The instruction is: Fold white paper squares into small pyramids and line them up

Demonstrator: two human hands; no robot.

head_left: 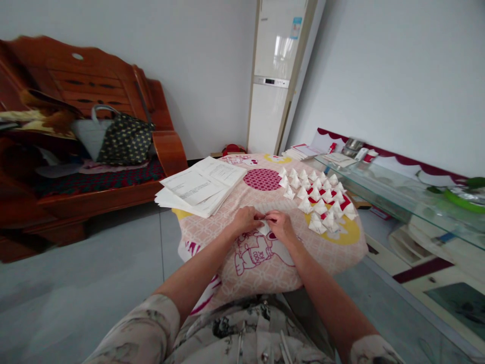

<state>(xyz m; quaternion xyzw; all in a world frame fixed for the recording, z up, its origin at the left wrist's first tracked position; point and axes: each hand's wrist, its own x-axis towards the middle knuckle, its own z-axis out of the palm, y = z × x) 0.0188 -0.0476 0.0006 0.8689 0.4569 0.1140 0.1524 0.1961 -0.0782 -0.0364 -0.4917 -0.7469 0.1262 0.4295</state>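
Between my two hands is a small folded piece of white paper (264,228), low over the patterned cloth on the table. My left hand (247,220) pinches its left side, and my right hand (279,224) grips the right side with fingers bent. The fingers cover much of the paper, so its exact shape is partly hidden. To the right stand several folded paper pyramids (320,206) in loose rows, some over a red patch. At the left of the table lies a stack of printed sheets (200,184).
A pink patterned cloth (227,275) covers the table. Rightward, a glass-topped cabinet (397,202) holds metal bowls (352,146), papers and a green tray (464,199). A wooden bench (166,151) with bags stands at left. Behind is a tall white air conditioner (269,111).
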